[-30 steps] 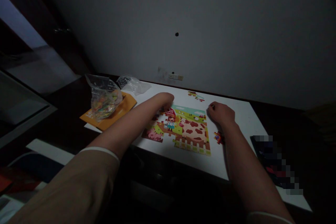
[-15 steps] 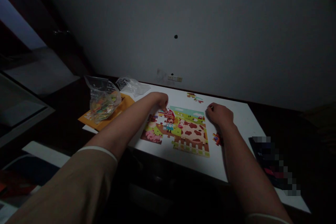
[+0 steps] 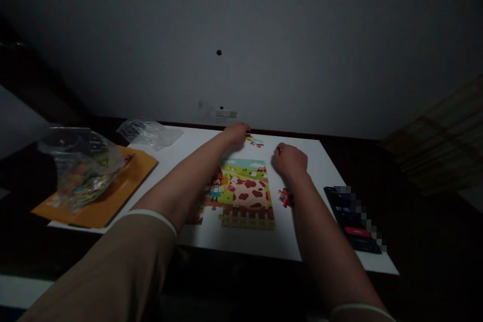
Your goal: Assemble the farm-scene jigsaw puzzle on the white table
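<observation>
A partly joined farm jigsaw puzzle [image 3: 249,193] lies on the white table [image 3: 241,241], showing a spotted cow, a fence and a farmer. My left forearm hides its left side. My left hand [image 3: 237,133] is stretched over the far part of the table, at the loose puzzle pieces [image 3: 256,143], with a finger extended. Just right of the puzzle rests my right hand [image 3: 290,160], its fingers curled; whether something small is inside is hidden. Beside my right wrist lies an orange and blue puzzle piece [image 3: 285,197].
On the left, a clear plastic bag [image 3: 88,171] of pieces lies on an orange envelope [image 3: 132,181]. Another crumpled clear bag [image 3: 151,133] is behind it. A phone [image 3: 350,221] lies at the right edge. The wall [image 3: 287,60] rises behind the table.
My left hand has moved from the puzzle's upper left to the loose pieces at the back. The view has turned right; my right hand stays closed beside the puzzle.
</observation>
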A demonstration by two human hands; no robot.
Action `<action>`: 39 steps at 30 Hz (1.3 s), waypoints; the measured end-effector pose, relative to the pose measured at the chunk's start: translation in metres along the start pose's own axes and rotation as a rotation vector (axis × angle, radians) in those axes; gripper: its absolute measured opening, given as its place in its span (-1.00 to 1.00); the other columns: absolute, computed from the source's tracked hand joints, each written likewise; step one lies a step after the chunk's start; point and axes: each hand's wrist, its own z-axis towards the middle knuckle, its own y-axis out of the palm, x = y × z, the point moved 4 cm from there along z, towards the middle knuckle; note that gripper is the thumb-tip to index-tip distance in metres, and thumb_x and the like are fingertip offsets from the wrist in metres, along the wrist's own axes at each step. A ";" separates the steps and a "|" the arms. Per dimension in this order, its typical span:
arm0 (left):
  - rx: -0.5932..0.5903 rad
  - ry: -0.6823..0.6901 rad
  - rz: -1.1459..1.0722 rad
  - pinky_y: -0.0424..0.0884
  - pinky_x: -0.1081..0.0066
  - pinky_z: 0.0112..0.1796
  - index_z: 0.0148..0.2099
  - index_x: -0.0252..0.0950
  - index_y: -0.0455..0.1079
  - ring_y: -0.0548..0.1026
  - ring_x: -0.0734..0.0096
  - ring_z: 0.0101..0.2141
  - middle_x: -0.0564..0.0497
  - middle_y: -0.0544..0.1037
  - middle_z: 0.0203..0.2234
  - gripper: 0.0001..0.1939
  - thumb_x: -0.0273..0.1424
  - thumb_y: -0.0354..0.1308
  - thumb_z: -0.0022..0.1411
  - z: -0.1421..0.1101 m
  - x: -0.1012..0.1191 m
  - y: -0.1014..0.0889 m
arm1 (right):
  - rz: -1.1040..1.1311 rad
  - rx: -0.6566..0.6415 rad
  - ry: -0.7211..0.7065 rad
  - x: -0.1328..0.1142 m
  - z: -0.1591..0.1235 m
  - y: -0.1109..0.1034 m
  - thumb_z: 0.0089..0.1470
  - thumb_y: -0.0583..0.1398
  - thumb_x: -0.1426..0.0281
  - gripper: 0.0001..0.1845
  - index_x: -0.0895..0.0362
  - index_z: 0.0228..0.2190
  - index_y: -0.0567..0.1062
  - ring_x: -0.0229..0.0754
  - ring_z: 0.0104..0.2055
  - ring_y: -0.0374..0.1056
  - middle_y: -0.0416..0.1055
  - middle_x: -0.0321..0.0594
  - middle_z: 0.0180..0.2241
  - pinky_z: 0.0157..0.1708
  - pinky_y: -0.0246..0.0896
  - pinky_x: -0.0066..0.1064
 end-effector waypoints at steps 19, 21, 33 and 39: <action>-0.318 0.177 -0.097 0.48 0.32 0.09 0.26 -0.31 0.62 0.62 0.11 0.04 -0.18 0.72 0.12 -0.31 -0.40 0.45 0.03 0.031 0.046 0.025 | 0.050 0.001 0.029 0.001 0.001 -0.001 0.43 0.08 0.25 -0.56 0.13 0.03 0.70 0.12 -0.03 0.61 0.70 0.15 -0.03 -0.07 0.37 -0.18; -0.320 0.178 -0.135 0.48 0.32 0.06 0.23 -0.32 0.61 0.61 0.13 0.02 -0.18 0.72 0.12 -0.31 -0.41 0.47 0.00 0.027 0.049 0.025 | 0.046 0.010 0.031 0.001 0.001 -0.001 0.43 0.09 0.25 -0.56 0.13 0.02 0.71 0.11 -0.04 0.61 0.70 0.14 -0.04 -0.09 0.36 -0.19; -0.359 0.034 -0.593 0.60 0.34 -0.07 0.24 -0.28 0.59 0.69 0.32 -0.13 -0.18 0.74 -0.01 -0.57 -0.23 0.24 0.43 -0.038 -0.028 -0.003 | 0.052 -0.001 0.028 -0.002 -0.001 -0.002 0.43 0.08 0.24 -0.55 0.11 0.03 0.72 0.14 -0.02 0.64 0.71 0.13 -0.04 -0.08 0.39 -0.19; -0.361 -0.222 -0.668 0.63 0.27 -0.05 0.22 -0.29 0.62 0.69 0.31 -0.20 -0.17 0.74 -0.16 -0.53 -0.20 0.30 0.35 -0.105 -0.102 0.002 | 0.032 -0.046 0.014 -0.004 -0.003 -0.001 0.44 0.07 0.22 -0.52 0.10 0.06 0.72 0.19 0.02 0.63 0.70 0.15 -0.02 -0.07 0.41 -0.14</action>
